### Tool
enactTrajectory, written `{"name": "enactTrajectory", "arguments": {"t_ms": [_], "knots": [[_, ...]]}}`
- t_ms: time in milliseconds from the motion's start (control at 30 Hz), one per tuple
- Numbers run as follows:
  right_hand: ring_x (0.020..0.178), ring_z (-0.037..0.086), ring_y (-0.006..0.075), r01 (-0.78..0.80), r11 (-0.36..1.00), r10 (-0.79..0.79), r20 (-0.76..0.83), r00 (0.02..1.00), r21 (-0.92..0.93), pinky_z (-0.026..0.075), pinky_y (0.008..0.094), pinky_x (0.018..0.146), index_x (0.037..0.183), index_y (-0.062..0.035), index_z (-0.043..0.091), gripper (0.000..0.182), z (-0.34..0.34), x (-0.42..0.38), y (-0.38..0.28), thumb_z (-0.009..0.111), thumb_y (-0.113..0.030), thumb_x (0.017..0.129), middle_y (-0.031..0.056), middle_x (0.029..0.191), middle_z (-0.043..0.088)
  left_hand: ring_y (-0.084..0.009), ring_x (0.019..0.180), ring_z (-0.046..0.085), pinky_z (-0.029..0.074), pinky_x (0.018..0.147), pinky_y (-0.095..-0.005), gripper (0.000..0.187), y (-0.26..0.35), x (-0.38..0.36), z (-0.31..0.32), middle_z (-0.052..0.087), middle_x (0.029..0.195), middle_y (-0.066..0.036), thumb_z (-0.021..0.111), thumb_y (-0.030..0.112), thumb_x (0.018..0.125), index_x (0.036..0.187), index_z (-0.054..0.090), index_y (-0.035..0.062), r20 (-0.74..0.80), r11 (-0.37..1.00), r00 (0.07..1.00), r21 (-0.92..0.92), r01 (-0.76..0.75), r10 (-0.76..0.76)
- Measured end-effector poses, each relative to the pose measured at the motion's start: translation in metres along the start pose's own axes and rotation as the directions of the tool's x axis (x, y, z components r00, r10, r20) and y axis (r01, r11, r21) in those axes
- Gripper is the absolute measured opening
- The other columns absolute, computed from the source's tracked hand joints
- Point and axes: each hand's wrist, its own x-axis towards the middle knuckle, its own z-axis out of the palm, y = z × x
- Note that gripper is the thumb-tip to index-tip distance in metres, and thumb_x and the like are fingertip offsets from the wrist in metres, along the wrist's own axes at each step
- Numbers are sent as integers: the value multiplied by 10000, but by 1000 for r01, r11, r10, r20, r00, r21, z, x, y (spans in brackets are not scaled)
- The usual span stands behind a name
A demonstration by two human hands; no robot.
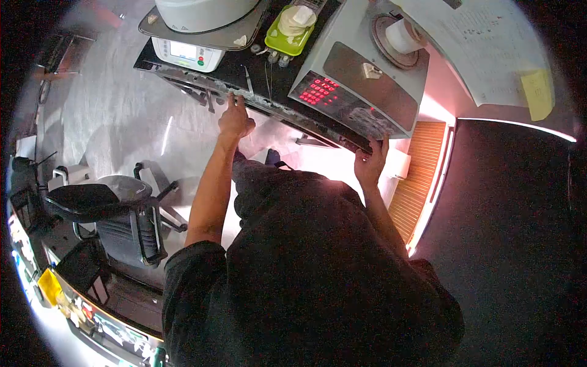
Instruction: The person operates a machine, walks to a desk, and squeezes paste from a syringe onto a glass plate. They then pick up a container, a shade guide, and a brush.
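My left hand (235,117) reaches to the front edge of the black bench (282,76), its index and middle fingers stretched out against the dusty rim. Just beyond those fingertips lies a thin tweezer-like tool (248,80). My right hand (373,161) is at the bench's right end, thumb and fingers apart, with the fingertips right at the lower front corner of a grey machine (342,58). Red digits glow on that machine's display panel (318,90). No object shows in either hand.
A white device with a screen (185,54) stands back left. Near it is a lime-green tray (285,46) holding pale discs. A white roll-like cylinder (405,36) sits on the grey machine. An office chair (125,211) stands behind left; a slatted wooden panel (417,174) is at right.
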Motion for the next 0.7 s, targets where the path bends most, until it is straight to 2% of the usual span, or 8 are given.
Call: {"name": "enactTrajectory", "arguments": {"t_ms": [33,133,233,300,367,433,567,700], "knots": [[1463,223,485,-11,1000,11,24,1000,-2,304,498,1177,1249,-3,605,480,0,0,2,676,-67,778,259,1571,286,-416,1104,654,553,905,-490,845,-1,0,1,167,1633,-211,665,182,731,1507,349,76,-1,1000,1000,5,2,-2],[1460,232,481,-17,1000,17,30,999,-3,309,498,1175,1242,-6,604,472,1,0,2,674,-61,778,257,1568,291,-435,1102,646,551,900,-511,840,-5,4,7,177,1627,-192,696,229,740,1497,363,86,-12,1000,1000,-3,-7,7],[1171,587,376,156,974,-165,-42,985,-166,564,377,888,1224,7,612,487,1,3,2,704,3,746,258,1524,346,-444,1102,641,550,899,-521,842,-5,4,6,188,1622,-182,713,252,743,1493,368,88,-6,1000,1000,-18,-5,5],[1357,360,443,30,999,-30,3,1000,-43,387,463,1082,1237,-5,606,478,1,1,0,687,-39,767,254,1547,319,-431,1103,645,550,898,-514,849,-3,3,3,184,1628,-178,701,235,738,1502,358,89,3,1000,1000,-18,0,0],[1451,244,476,-66,996,64,39,997,52,289,509,1182,1245,-13,604,475,1,1,-3,679,-60,779,252,1558,307,-406,1108,652,550,897,-503,865,-1,2,2,169,1643,-169,676,200,729,1519,339,95,11,1000,1000,-10,7,-7],[1453,241,474,-126,984,119,56,991,125,270,516,1188,1248,-17,605,477,1,2,-7,681,-60,779,252,1556,310,-407,1110,650,549,899,-508,865,-5,4,7,168,1643,-168,680,203,733,1520,336,98,-7,1000,1000,-12,-3,3],[1446,258,475,-34,999,35,38,999,-5,256,523,1190,1246,-18,609,474,0,2,-3,681,-56,779,258,1550,315,-410,1114,648,546,907,-508,861,0,1,1,169,1643,-165,675,196,739,1523,333,99,2,1000,1000,-18,7,-7],[1438,272,482,31,999,-31,15,999,9,262,531,1185,1234,-18,615,463,1,3,0,680,-53,776,263,1545,322,-415,1119,645,545,913,-501,860,-1,2,4,165,1644,-164,673,188,741,1524,331,95,-7,1000,1000,-5,11,-12]]}}
